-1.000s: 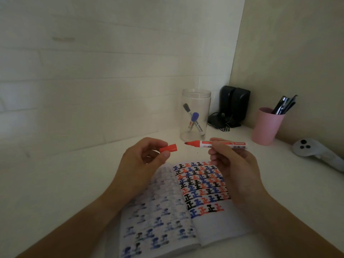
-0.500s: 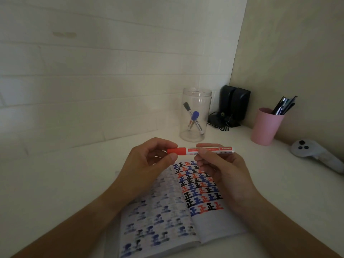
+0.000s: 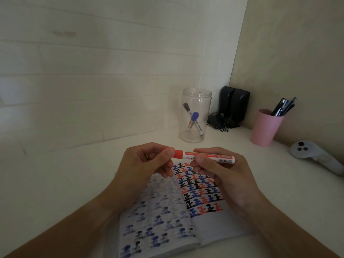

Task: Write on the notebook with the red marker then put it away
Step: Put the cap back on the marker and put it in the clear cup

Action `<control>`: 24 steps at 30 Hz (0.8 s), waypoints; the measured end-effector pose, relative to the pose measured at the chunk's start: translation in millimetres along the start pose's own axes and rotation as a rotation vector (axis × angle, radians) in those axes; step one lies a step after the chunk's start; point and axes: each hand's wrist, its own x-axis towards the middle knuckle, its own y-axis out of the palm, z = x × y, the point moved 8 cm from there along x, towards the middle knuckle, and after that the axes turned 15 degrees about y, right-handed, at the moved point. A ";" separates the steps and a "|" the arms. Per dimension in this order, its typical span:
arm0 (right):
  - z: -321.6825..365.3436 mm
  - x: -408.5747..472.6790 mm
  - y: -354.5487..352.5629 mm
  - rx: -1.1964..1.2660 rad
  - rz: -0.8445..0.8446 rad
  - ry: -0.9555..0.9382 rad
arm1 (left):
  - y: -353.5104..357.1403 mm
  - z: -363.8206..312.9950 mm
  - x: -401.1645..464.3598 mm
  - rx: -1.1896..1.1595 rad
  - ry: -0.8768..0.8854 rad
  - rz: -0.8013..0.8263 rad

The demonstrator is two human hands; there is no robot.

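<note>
Head view: both hands held the red marker [image 3: 204,156] level above the open notebook [image 3: 186,211], which lay on the white desk [image 3: 55,183]. The left hand [image 3: 147,164] pinched the red cap [image 3: 178,153] between thumb and fingertips, the cap seated on the marker's left end. The right hand [image 3: 221,175] gripped the white barrel with thumb in front and fingers curled behind. A red band on the barrel carried white lettering that seemed to read "MARKER"; the smaller print beside it was too fine to make out.

The notebook's right page bore rows of the character "正" in red, blue and black, filling its upper part, the lower strip blank. The left page showed the same marks faintly, bled through.

Beyond the hands stood a clear jar [image 3: 195,116] holding a blue-capped marker [image 3: 193,121] and a black-capped marker [image 3: 188,110], crossed and leaning. To its right, in the corner, sat two black speakers [image 3: 234,107]. Farther right stood a pink cup [image 3: 265,127] with dark pens [image 3: 283,107], and a grey controller [image 3: 312,155] lay near the desk's right edge.
</note>
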 end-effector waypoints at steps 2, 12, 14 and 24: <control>1.4 -0.7 -1.9 -0.014 -0.014 -0.016 | 0.5 1.6 -1.5 -0.011 -0.005 -0.005; 7.3 -5.6 -3.3 -0.180 -0.084 -0.139 | 5.5 3.8 -3.0 -0.074 -0.023 -0.012; 3.0 -5.6 5.4 -0.177 -0.036 -0.127 | 1.7 -5.8 1.8 -0.024 0.053 -0.015; -19.3 -0.2 21.5 -0.102 0.123 0.145 | 6.8 -21.7 3.6 0.757 0.334 0.272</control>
